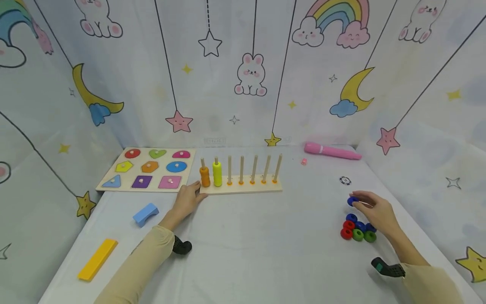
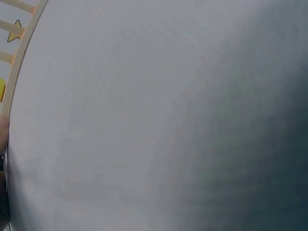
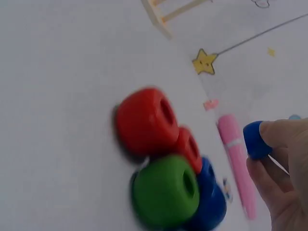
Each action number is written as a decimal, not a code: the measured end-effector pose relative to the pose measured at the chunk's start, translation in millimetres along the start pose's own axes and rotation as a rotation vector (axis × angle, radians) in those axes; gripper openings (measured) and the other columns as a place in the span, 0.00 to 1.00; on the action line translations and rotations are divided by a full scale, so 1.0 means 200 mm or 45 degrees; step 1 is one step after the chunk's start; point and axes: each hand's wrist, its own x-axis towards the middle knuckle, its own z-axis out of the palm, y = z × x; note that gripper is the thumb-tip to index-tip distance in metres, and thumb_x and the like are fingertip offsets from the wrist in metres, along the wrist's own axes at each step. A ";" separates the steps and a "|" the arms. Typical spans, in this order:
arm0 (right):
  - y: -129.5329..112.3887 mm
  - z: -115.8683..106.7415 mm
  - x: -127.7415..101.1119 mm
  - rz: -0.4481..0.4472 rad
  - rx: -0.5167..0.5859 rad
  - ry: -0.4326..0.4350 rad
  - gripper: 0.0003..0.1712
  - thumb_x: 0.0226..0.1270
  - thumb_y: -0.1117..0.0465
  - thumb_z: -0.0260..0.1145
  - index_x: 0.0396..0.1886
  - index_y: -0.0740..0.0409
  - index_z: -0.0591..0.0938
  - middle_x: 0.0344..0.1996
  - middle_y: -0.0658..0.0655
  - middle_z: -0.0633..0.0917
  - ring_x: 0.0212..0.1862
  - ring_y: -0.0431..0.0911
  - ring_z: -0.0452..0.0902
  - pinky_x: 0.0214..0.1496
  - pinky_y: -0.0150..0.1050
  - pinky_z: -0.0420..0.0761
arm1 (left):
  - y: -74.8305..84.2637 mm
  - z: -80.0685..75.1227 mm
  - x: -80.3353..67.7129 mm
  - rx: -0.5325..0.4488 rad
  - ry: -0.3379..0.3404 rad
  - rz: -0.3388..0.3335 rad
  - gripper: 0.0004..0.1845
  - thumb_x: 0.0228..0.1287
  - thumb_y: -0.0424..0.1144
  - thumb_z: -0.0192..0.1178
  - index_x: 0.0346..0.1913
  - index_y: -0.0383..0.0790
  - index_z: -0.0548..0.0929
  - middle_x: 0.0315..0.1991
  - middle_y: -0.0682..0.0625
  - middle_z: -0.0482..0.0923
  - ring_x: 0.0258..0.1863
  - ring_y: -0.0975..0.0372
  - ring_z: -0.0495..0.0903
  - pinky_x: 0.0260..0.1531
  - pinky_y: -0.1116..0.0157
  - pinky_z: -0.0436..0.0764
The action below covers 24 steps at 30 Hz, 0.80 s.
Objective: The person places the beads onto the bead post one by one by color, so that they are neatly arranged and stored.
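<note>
In the head view my left hand [image 1: 186,200] pinches the left end of a wooden peg board [image 1: 243,190], thumb along its front edge. Orange beads [image 1: 205,177] stack on its first peg and yellow-green beads [image 1: 217,175] on the second; the other pegs stand bare. At the right, my right hand [image 1: 379,211] holds a blue bead [image 3: 256,140] between thumb and fingers, raised beyond a cluster of loose beads. In that cluster lie red beads [image 1: 346,233], green beads [image 1: 358,234] and blue beads [image 1: 351,218]. The left wrist view catches only the board's edge [image 2: 21,57] and fingertips.
A shape puzzle board [image 1: 159,158] lies at the back left, with a blue arch block [image 1: 146,214] and a yellow bar [image 1: 98,259] nearer. Toward the back right are a pink marker [image 1: 334,151], a small pink piece [image 1: 304,161] and a black-and-white disc [image 1: 345,180].
</note>
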 end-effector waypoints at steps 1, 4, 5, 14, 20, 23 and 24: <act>-0.04 0.01 0.04 -0.027 0.037 0.008 0.20 0.67 0.59 0.63 0.56 0.61 0.76 0.49 0.64 0.81 0.46 0.24 0.73 0.44 0.15 0.70 | 0.00 0.00 0.00 0.001 0.002 -0.001 0.30 0.61 0.42 0.65 0.59 0.23 0.72 0.59 0.34 0.71 0.58 0.40 0.69 0.60 0.47 0.65; -0.21 0.06 0.15 -0.112 0.130 0.003 0.19 0.66 0.64 0.63 0.56 0.63 0.77 0.49 0.64 0.82 0.46 0.32 0.77 0.44 0.17 0.72 | -0.01 0.00 0.00 0.008 0.011 0.000 0.30 0.61 0.43 0.64 0.59 0.24 0.72 0.59 0.34 0.71 0.58 0.40 0.69 0.60 0.47 0.64; -0.28 0.08 0.18 -0.149 0.164 -0.001 0.19 0.65 0.66 0.64 0.55 0.64 0.77 0.48 0.65 0.82 0.46 0.36 0.79 0.44 0.18 0.73 | -0.01 0.00 0.00 0.009 0.015 0.005 0.30 0.61 0.42 0.64 0.59 0.24 0.72 0.59 0.34 0.71 0.58 0.40 0.69 0.60 0.47 0.64; -0.84 0.33 0.42 -0.407 0.411 -0.122 0.17 0.63 0.75 0.61 0.52 0.74 0.75 0.47 0.70 0.81 0.46 0.60 0.79 0.48 0.28 0.78 | -0.02 0.01 -0.01 0.002 0.006 -0.005 0.30 0.62 0.44 0.64 0.60 0.25 0.72 0.60 0.35 0.70 0.56 0.42 0.70 0.57 0.49 0.66; -1.11 0.56 0.58 -0.556 0.445 -0.173 0.16 0.62 0.75 0.62 0.50 0.74 0.77 0.45 0.68 0.82 0.45 0.57 0.81 0.47 0.42 0.80 | -0.02 0.01 0.00 0.010 0.007 -0.013 0.30 0.62 0.44 0.63 0.60 0.26 0.72 0.61 0.36 0.70 0.55 0.42 0.71 0.55 0.50 0.68; -1.18 0.68 0.67 -0.563 0.450 -0.192 0.15 0.62 0.73 0.63 0.49 0.71 0.78 0.44 0.66 0.83 0.44 0.54 0.82 0.46 0.40 0.81 | -0.01 0.01 0.00 0.003 0.013 -0.003 0.30 0.61 0.43 0.64 0.60 0.25 0.72 0.60 0.35 0.71 0.53 0.42 0.71 0.54 0.50 0.69; -1.19 0.72 0.71 -0.556 0.447 -0.198 0.15 0.62 0.72 0.63 0.49 0.69 0.78 0.44 0.64 0.83 0.44 0.53 0.82 0.46 0.39 0.81 | -0.01 0.01 0.00 0.001 0.012 -0.005 0.30 0.61 0.43 0.64 0.60 0.26 0.72 0.60 0.36 0.71 0.53 0.43 0.71 0.54 0.50 0.69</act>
